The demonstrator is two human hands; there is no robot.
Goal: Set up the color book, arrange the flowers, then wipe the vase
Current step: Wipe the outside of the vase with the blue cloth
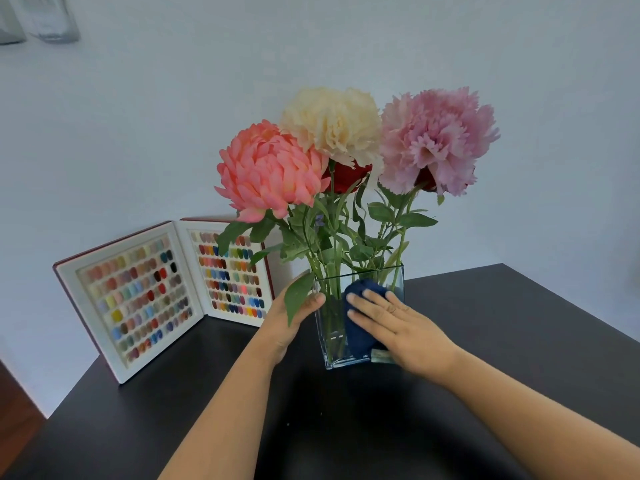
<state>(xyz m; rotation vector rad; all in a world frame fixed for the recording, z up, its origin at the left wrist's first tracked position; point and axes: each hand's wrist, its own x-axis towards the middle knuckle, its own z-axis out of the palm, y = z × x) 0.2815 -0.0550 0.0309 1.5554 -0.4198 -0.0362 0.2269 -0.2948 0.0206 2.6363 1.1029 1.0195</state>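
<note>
A square clear glass vase (pixel 330 344) stands on the black table and holds several flowers: a coral one (pixel 270 169), a cream one (pixel 332 121) and a pink one (pixel 436 140). My right hand (pixel 401 329) presses a dark blue cloth (pixel 360 327) flat against the vase's front face. My left hand (pixel 294 315) grips the vase's left side, partly hidden behind a green leaf. The color book (pixel 162 292) stands open and upright at the back left, showing rows of colored samples.
The black table (pixel 519 341) runs to a corner at the back right and an edge at the left, with wooden floor (pixel 17 420) below. A pale wall stands close behind the book and vase.
</note>
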